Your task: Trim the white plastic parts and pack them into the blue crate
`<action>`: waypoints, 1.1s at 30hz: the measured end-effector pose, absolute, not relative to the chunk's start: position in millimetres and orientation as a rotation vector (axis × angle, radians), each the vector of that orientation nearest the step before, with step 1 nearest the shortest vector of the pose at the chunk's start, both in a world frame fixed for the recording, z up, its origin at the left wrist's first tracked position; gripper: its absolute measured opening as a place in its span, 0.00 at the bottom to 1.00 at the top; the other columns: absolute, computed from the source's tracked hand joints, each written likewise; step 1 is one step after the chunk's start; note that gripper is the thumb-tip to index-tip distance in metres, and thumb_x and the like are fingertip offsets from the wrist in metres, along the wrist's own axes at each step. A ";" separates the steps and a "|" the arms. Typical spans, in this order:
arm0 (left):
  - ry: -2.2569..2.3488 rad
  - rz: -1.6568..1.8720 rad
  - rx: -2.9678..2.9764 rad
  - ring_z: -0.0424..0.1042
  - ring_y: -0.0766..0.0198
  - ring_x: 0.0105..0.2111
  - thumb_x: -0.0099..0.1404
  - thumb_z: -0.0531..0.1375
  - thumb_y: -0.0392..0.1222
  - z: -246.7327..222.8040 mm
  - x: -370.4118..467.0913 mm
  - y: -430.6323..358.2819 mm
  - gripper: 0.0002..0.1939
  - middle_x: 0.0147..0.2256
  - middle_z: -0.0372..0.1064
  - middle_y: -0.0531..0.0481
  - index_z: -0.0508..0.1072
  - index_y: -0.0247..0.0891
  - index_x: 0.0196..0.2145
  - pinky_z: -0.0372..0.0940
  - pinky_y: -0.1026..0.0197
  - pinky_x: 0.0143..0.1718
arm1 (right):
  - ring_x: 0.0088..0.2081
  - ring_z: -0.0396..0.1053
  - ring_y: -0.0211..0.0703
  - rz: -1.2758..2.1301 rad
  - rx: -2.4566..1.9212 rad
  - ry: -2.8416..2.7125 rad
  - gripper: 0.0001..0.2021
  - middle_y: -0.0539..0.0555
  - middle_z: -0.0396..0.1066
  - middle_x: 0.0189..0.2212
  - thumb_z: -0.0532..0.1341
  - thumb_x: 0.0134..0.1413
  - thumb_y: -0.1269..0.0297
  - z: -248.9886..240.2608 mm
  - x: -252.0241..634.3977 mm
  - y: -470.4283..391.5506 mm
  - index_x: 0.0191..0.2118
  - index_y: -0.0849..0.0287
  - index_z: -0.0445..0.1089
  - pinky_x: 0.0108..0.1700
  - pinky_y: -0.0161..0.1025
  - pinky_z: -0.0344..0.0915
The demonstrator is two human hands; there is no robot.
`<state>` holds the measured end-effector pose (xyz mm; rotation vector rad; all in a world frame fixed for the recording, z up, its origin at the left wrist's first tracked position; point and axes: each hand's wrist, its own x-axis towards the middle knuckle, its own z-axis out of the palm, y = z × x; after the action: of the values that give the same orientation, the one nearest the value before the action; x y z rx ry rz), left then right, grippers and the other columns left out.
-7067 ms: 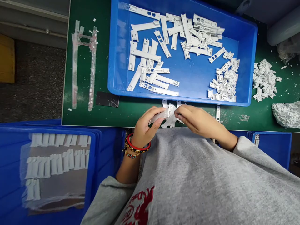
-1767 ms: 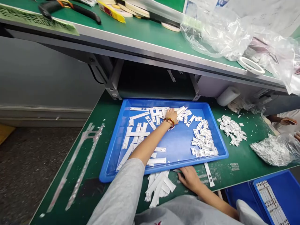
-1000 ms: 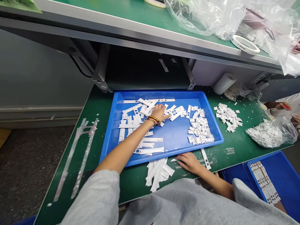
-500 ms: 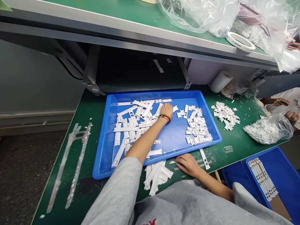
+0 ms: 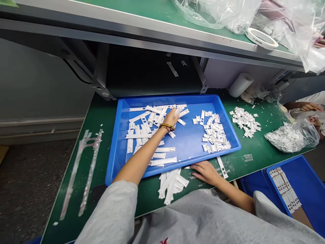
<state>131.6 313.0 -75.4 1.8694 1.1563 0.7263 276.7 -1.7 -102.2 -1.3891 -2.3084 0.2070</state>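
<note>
My left hand [image 5: 171, 118], with bracelets at the wrist, reaches into the blue tray [image 5: 173, 169]. Its fingers are closed on a white strip [image 5: 178, 111] near the tray's far side. Around and below it lie many loose white strips [image 5: 138, 136]. Small white pieces [image 5: 215, 134] are heaped in the tray's right part. My right hand [image 5: 206, 172] rests on the green table beside the tray's near edge, fingers spread and lying low. Left of it is a pile of white strips [image 5: 171, 184]; a strip with holes [image 5: 222, 167] lies to its right.
A shelf [image 5: 152, 40] with plastic bags and a tape roll [image 5: 261, 39] overhangs the table. To the right are loose pieces [image 5: 245, 121], a bag of pieces [image 5: 286, 139], another person's hands [image 5: 308, 106] and a second blue tray [image 5: 311, 189].
My left hand has moved left in the tray, and some strips there have shifted. My right hand has stayed beside the tray's near edge. The view has shifted slightly.
</note>
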 end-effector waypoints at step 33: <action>1.033 1.341 1.201 0.57 0.68 0.17 0.67 0.54 0.60 -25.7 68.1 184.6 0.18 0.19 0.55 0.59 0.65 0.42 0.37 0.57 0.64 0.20 | 0.21 0.65 0.37 0.855 -1.516 -1.469 0.20 0.48 0.69 0.21 0.51 0.66 0.46 -7.4 190.8 120.9 0.35 0.57 0.70 0.30 0.33 0.59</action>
<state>68.1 184.6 -25.7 1.2008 1.0329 1.3414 190.8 120.9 -7.4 -1.5156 -1.4689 0.8548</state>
